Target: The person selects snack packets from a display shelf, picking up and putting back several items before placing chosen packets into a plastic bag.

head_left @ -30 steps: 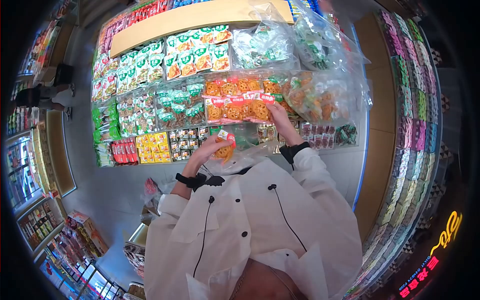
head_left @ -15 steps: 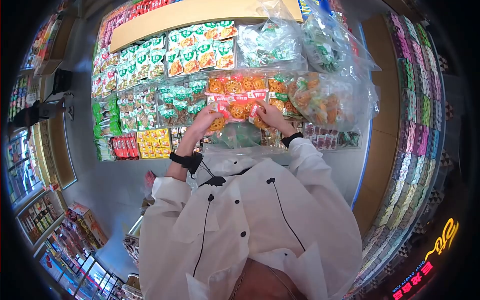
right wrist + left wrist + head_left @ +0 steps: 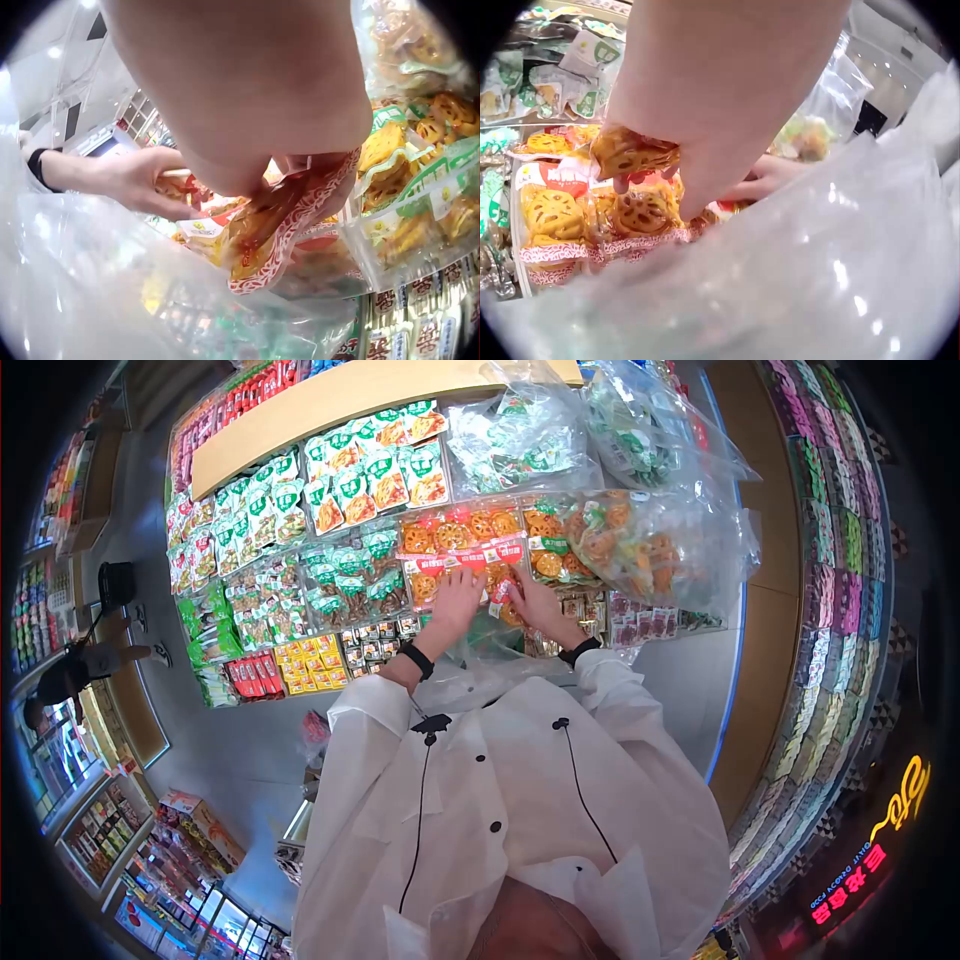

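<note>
Both hands are over a clear bin of red-topped packets of lotus root slices (image 3: 425, 565). My left hand (image 3: 457, 602) reaches into the front row. In the left wrist view its fingertips curl under a lotus root packet (image 3: 634, 154), above more packets standing upright. Close beside it, my right hand (image 3: 537, 606) pinches another lotus root packet (image 3: 274, 225), tilted, its red-and-white patterned edge facing the right wrist camera. A clear plastic bag (image 3: 490, 660) hangs open between the forearms, with green showing inside it.
Green-labelled lotus root packets (image 3: 548, 545) fill the neighbouring bin. To the right bulges a large clear bag (image 3: 660, 555) of snacks. Other snack bins spread leftward, below a wooden ledge (image 3: 350, 405). A person (image 3: 80, 670) is at the far left.
The left hand has gone from over the bag near the chest, forward and right into the front row. The right hand has come nearer the body and now pinches a packet beside it.
</note>
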### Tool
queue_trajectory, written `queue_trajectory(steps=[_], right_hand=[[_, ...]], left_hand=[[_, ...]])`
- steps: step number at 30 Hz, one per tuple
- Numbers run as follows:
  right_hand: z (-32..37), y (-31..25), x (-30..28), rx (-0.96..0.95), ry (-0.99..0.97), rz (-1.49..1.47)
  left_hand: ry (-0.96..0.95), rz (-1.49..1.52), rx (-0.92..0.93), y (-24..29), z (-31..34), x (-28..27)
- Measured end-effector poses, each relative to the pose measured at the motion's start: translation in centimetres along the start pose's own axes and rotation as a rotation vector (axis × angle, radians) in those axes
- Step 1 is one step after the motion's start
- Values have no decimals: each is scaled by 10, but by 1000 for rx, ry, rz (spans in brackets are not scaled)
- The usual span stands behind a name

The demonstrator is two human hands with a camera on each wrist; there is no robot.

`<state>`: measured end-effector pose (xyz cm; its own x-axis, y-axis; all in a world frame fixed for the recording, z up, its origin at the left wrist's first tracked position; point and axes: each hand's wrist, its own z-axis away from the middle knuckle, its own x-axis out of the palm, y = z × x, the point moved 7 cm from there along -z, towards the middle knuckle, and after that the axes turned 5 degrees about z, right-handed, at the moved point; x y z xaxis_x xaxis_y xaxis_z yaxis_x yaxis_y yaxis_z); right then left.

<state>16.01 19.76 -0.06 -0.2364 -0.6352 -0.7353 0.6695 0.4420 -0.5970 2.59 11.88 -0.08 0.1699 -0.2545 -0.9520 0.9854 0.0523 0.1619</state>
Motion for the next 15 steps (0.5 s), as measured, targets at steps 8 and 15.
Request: queue_trajectory(steps=[8,15], right_hand=[[-16,72,35,308,168,-418],[-26,61,41,363,165,-448]], left_hand=[[76,29,-43,-6,-1,3],[59,300,-213,-10,0,-10]])
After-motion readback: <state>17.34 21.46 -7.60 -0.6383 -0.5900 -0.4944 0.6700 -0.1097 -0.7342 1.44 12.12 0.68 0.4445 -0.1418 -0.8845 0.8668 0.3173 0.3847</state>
